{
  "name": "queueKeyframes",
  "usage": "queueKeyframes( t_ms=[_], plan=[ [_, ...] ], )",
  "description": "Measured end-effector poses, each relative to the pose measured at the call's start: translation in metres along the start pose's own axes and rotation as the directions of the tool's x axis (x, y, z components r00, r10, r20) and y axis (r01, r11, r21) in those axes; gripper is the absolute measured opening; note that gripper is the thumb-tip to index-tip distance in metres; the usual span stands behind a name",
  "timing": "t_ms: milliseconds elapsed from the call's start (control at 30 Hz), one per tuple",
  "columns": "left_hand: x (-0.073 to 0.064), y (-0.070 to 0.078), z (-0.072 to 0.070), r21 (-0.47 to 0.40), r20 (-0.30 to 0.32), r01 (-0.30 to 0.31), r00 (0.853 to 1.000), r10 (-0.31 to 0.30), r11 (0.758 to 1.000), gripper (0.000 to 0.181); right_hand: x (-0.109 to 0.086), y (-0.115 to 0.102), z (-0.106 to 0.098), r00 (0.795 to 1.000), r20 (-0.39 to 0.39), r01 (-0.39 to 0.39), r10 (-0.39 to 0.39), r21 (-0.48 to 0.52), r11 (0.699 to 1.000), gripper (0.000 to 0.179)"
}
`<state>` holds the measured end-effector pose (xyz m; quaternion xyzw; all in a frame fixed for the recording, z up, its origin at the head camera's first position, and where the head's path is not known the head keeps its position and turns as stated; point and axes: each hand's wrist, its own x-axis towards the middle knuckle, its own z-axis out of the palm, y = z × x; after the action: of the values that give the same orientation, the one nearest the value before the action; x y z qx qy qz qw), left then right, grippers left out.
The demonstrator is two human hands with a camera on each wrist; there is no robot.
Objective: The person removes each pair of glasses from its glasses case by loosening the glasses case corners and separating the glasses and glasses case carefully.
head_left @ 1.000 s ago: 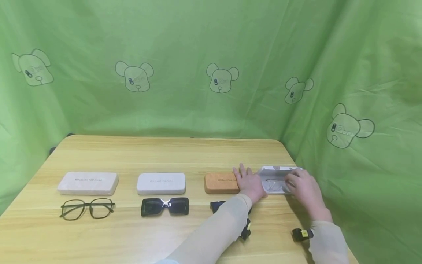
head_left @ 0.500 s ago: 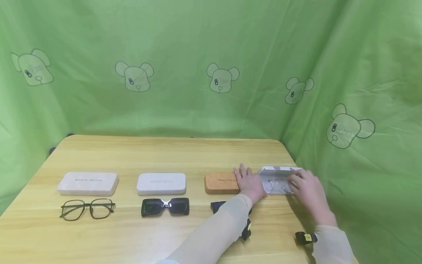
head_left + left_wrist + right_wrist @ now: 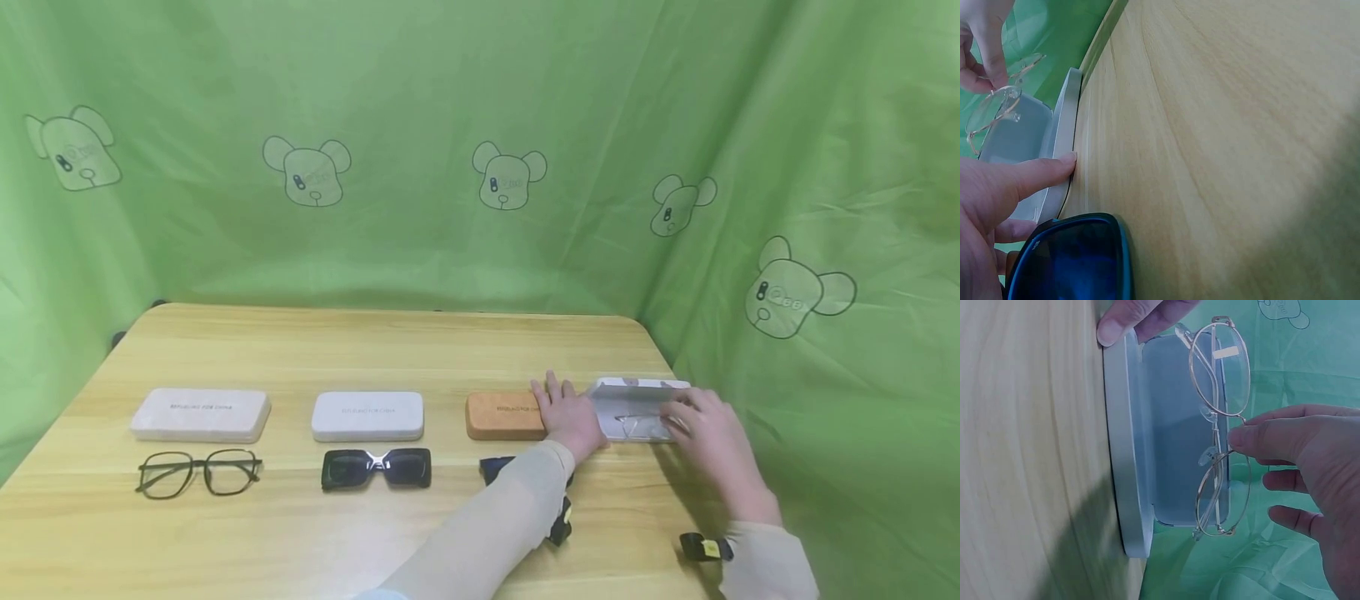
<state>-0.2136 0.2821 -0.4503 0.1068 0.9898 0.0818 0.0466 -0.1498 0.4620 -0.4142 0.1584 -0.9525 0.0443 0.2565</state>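
Observation:
My right hand (image 3: 716, 446) pinches round wire-rimmed eyeglasses (image 3: 1247, 419) by the bridge between thumb and index finger. They have clear lenses, a thin gold frame and folded temples, and one lens bears a small white sticker. The eyeglasses overlap the open pale glasses case (image 3: 1124, 450) at the table's right side, whose lid (image 3: 652, 383) stands up at the back. At the case's left end rests my left hand (image 3: 573, 425), fingers spread and straight, partly covering an orange glasses case (image 3: 501, 418). Its thumb (image 3: 1047, 172) lies against the open case's front wall.
Two closed glasses cases, one pinkish (image 3: 201, 415) and one white (image 3: 367, 416), stand to the left. Black-framed eyeglasses (image 3: 198, 473) and black sunglasses (image 3: 375, 469) lie before them. Dark sunglasses (image 3: 1072, 262) sit under my left forearm. A green curtain (image 3: 420, 167) hangs behind the table.
My right hand has shifted a little to the right and towards me, and the wire-rimmed eyeglasses have moved right with it. My left hand has stayed in place.

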Motion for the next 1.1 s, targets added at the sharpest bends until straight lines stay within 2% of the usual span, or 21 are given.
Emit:
queueKeyframes(
  t_ms=[367, 667, 900, 1100],
  plan=[
    [-0.001, -0.001, 0.000, -0.001, -0.004, 0.004, 1.000, -0.004, 1.000, 0.057, -0.007, 0.002, -0.005, 0.997, 0.042, 0.058, -0.059, 0.023, 0.998, 0.019],
    [0.001, -0.001, 0.001, -0.008, 0.000, -0.005, 1.000, 0.005, 1.000, 0.061, -0.013, 0.004, 0.000, 0.992, 0.074, 0.096, -0.098, 0.025, 0.995, 0.021],
    [0.003, -0.001, 0.003, -0.021, 0.012, -0.005, 1.000, 0.006, 1.000, 0.053, -0.016, 0.003, 0.004, 0.987, 0.120, 0.104, -0.107, 0.028, 0.994, 0.018],
    [0.002, 0.000, 0.002, -0.017, 0.012, 0.000, 1.000, 0.000, 1.000, 0.050, -0.018, 0.004, 0.009, 0.984, 0.126, 0.122, -0.122, 0.013, 0.992, 0.021]
  ],
)
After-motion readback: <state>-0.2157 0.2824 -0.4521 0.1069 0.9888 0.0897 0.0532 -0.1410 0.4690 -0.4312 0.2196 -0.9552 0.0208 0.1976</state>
